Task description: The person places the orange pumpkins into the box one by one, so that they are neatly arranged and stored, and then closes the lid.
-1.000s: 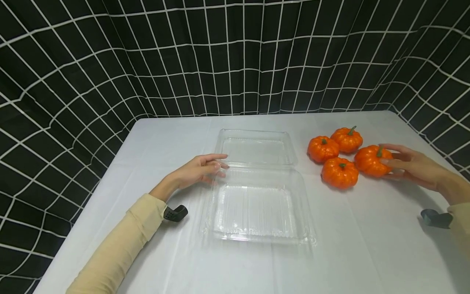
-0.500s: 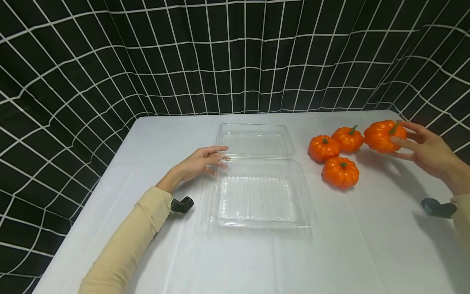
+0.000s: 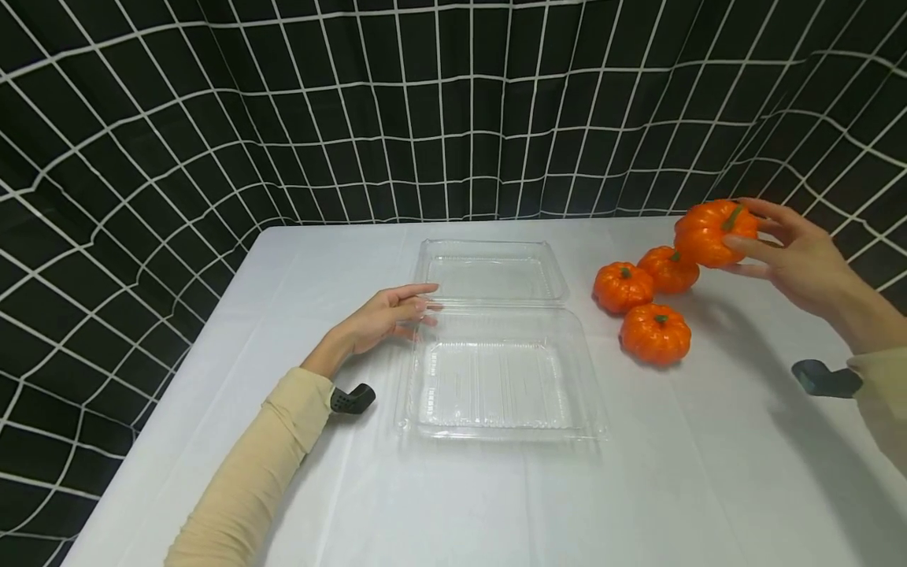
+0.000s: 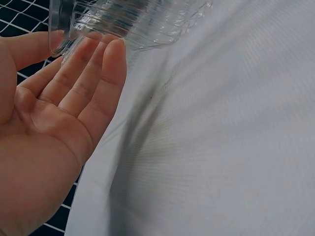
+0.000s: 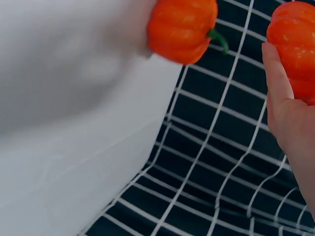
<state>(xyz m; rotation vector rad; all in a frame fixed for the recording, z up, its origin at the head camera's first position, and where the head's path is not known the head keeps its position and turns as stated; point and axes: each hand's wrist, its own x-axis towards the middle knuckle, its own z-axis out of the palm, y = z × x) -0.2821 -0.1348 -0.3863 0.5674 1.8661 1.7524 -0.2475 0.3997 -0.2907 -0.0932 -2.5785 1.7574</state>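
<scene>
In the head view my right hand (image 3: 801, 256) holds a small orange pumpkin (image 3: 712, 234) with a green stem in the air, thumb on the near side and fingers beyond it. The same held pumpkin (image 5: 298, 46) is partly cut off in the right wrist view. My left hand (image 3: 383, 319) pinches the left edge of a clear plastic clamshell container (image 3: 496, 386), near its hinge. In the left wrist view the container's rim (image 4: 59, 29) lies between thumb and fingers. The container lies unfolded, its lid half (image 3: 492, 276) on the far side.
Three more orange pumpkins stand right of the container: a left one (image 3: 622, 287), a near one (image 3: 655, 335) and a back one (image 3: 669, 272) partly covered by the held pumpkin. Dark cloth with a white grid (image 3: 460, 110) surrounds the white table (image 3: 460, 504).
My right hand has lifted the pumpkin off the table, then carried it a little leftward, above the back pumpkin. The container and left hand have shifted slightly away from me.
</scene>
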